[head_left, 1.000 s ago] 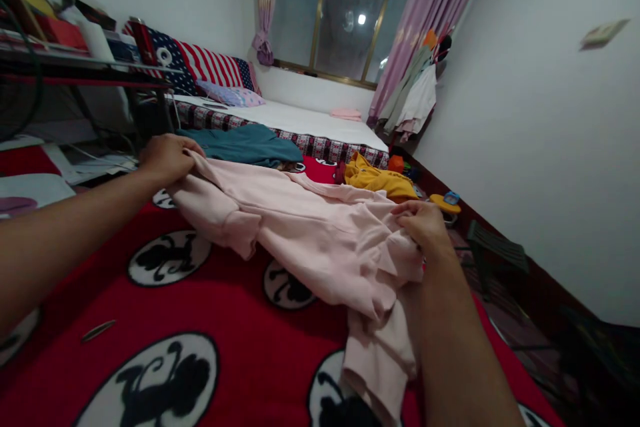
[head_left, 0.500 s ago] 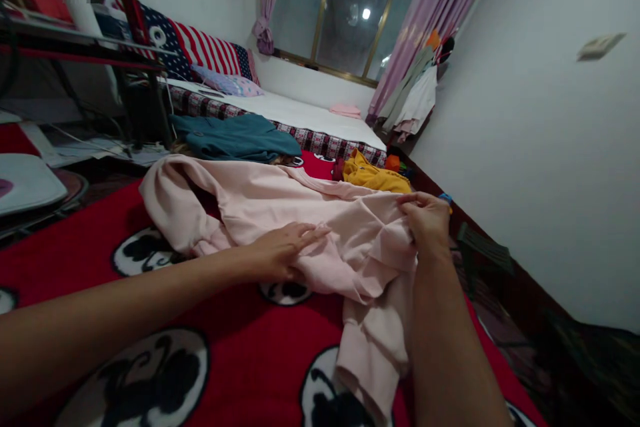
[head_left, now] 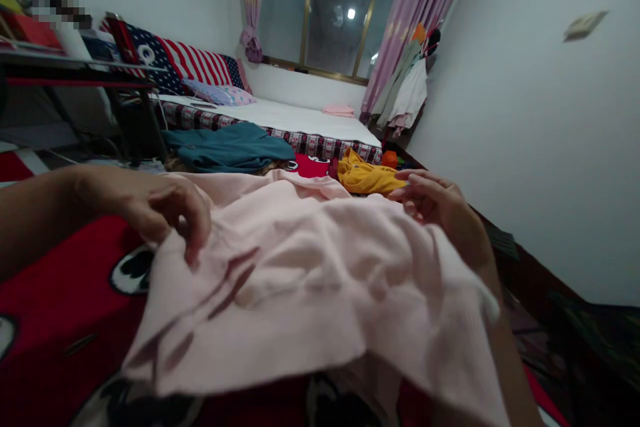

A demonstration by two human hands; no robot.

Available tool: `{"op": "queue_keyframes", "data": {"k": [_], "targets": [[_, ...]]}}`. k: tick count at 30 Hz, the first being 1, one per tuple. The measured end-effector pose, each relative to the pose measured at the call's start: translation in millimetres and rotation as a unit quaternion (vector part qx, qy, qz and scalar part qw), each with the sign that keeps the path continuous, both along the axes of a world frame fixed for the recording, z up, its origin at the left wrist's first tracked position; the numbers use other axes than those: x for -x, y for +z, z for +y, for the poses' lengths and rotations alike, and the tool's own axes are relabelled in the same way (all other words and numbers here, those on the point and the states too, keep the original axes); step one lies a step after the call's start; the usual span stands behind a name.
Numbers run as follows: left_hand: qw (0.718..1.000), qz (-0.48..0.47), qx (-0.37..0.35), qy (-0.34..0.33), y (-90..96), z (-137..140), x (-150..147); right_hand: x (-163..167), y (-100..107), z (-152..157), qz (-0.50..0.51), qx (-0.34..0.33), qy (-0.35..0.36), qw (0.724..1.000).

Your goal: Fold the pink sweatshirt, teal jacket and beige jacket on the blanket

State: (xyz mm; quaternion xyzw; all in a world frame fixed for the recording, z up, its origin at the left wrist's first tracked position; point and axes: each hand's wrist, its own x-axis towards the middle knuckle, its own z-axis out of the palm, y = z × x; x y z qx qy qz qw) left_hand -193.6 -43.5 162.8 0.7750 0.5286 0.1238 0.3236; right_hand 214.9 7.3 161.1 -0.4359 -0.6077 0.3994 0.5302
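A pale pink sweatshirt (head_left: 310, 280) spreads across the middle, its near edge lifted and sagging toward me in loose folds. On its left side my left hand (head_left: 165, 210) pinches the fabric between thumb and fingers. My right hand (head_left: 433, 203) is at the far right side of the sweatshirt, fingers loosely bent and apart, with no cloth visible between them. Fabric drapes against my right wrist and forearm. Folds hide most of the sleeves. Beneath lies a red blanket (head_left: 50, 300) with black and white round prints.
Beyond the sweatshirt lie a teal garment (head_left: 235, 147) and a yellow garment (head_left: 367, 173). A bed (head_left: 285, 113) with a white top stands under the window. At left is a cluttered desk (head_left: 75, 70); clothes (head_left: 410, 97) hang by the right wall.
My left hand has moved left and up from the sweatshirt's middle and now grips its side. The fabric has lifted and spread toward me. My right hand's pinch on the shoulder has loosened.
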Motion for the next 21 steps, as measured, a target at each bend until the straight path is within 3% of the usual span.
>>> {"op": "queue_keyframes", "data": {"k": [2,3,4,7,10,13,15,17,19,21], "targets": [[0.979,0.031,0.186,-0.074,2.8,-1,-13,-3,-15,17,0.018,0.003,-0.064,0.998],[0.964,0.042,0.241,-0.101,1.9,2,-22,-6,-25,29,0.004,0.004,-0.112,0.994],[0.964,0.052,0.238,-0.108,-1.4,7,-32,-9,-36,41,-0.032,0.006,-0.163,0.986],[0.988,0.098,0.062,-0.102,-26.9,32,-67,-18,-67,70,-0.216,0.003,-0.259,0.941],[0.975,0.167,-0.120,-0.083,-67.8,65,-99,-25,-90,79,-0.362,0.015,-0.289,0.886],[0.969,0.180,-0.167,-0.038,-107.5,90,-123,-33,-108,79,-0.428,0.061,-0.341,0.835],[0.965,0.191,-0.182,-0.003,-128.7,99,-133,-40,-120,81,-0.428,0.099,-0.328,0.836],[0.955,0.206,-0.211,0.025,-144.8,103,-138,-45,-132,86,-0.411,0.116,-0.293,0.856],[0.948,0.212,-0.232,0.047,-155.5,105,-140,-45,-140,90,-0.387,0.096,-0.275,0.875],[0.947,0.209,-0.239,0.054,-161.1,106,-141,-36,-141,89,-0.350,0.033,-0.289,0.890]]}}
